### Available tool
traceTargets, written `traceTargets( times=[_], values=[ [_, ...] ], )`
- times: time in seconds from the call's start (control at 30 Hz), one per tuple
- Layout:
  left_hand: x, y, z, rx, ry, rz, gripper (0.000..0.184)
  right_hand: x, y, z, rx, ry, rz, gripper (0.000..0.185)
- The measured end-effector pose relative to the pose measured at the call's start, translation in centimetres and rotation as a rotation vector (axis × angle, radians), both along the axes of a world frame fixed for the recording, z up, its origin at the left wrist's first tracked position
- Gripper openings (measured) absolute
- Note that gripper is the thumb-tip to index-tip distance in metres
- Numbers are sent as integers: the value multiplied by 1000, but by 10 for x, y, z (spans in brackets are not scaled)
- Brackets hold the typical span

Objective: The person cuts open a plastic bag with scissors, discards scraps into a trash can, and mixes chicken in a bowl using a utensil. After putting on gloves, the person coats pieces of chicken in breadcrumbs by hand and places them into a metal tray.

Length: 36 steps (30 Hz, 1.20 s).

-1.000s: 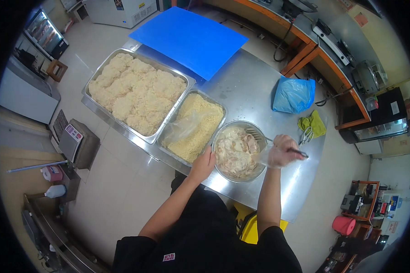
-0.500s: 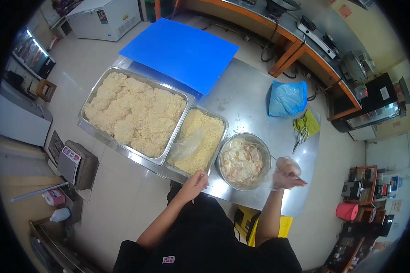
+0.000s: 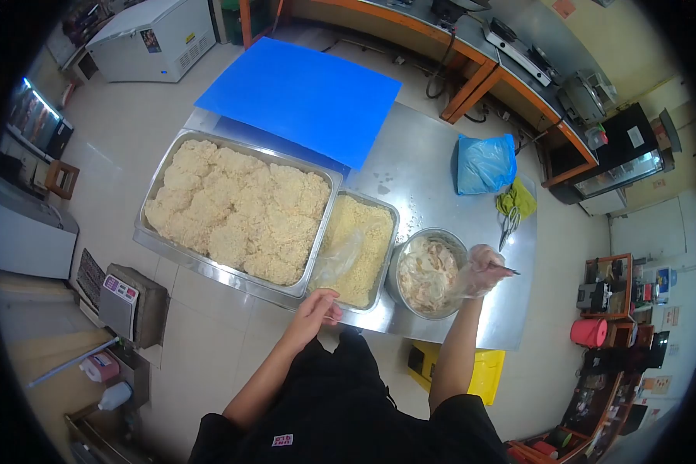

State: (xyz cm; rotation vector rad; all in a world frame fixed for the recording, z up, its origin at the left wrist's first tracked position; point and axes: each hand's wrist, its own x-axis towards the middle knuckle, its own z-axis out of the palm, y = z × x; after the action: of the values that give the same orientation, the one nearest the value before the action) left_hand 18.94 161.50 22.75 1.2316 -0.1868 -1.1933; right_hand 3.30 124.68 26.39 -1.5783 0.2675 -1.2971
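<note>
One right hand point(image 3: 482, 267) squeezes a dark handle point(image 3: 507, 270), sideways, pointing right; can't tell if left hand point(image 3: 314, 311) pinches anything.

Glare on tabletop point(image 3: 425, 174), fisheye-warped edges

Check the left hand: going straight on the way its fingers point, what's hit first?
Likely the near rim of the small crumb tray; the left hand looks right beside it, but height is unclear, so it might pass over.
</note>
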Motion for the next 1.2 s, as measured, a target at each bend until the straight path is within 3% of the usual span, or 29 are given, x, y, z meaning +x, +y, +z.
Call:
traceTargets(
  times=[0.1, 0.13, 0.23, 0.27, 0.37, 0.5, 0.67, 0.77, 0.87, 0.93, 1.0, 1.03, 1.07, 1.13, 1.2],
  values=[
    [2, 6, -3, 27, 39, 18, 27, -28, 6, 0, 63, 1, -132, 85],
    [2, 6, -4, 42, 21, 22, 27, -44, 15, -1, 88, 2, -141, 76],
    [0, 6, -4, 52, -35, 10, 30, -84, 38, -24, -49, 254, -618, 59],
    [-1, 3, -6, 48, -68, 18, 32, -106, 45, -36, 219, 277, -644, 47],
    [-4, -5, -14, 57, -186, 16, 38, -136, 57, -56, 845, 140, -901, 43],
    [-5, -18, -15, 109, -386, -35, 48, -153, 77, -60, 1017, 263, -686, 58],
    [-4, -30, -34, 114, -701, -37, 52, -163, 123, -51, 1150, 313, -600, 56],
    [7, -43, -37, 37, -832, -29, 53, -153, 178, -50, 1039, 370, -581, 39],
    [19, -55, -31, -66, -726, -84, 56, -90, 223, -18, 935, 370, -245, 22],
    [22, -60, -5, -158, -615, -122, 58, -48, 239, -7, 725, 616, -38, 17],
    [20, -59, 24, -319, -293, -113, 60, 3, 254, 7, 439, 691, -60, 30],
    [19, -59, 32, -393, -131, -107, 61, 27, 257, 9, 234, 735, -195, 30],
    [19, -58, 32, -434, -153, -112, 61, 45, 257, 11, 27, 772, -326, 30],
    [21, -55, 30, -519, -202, -114, 61, 65, 249, -9, 50, 702, -399, 25],
    [23, -49, 31, -599, -58, -30, 56, 80, 234, -31, 6, 705, -467, 13]
  ],
)
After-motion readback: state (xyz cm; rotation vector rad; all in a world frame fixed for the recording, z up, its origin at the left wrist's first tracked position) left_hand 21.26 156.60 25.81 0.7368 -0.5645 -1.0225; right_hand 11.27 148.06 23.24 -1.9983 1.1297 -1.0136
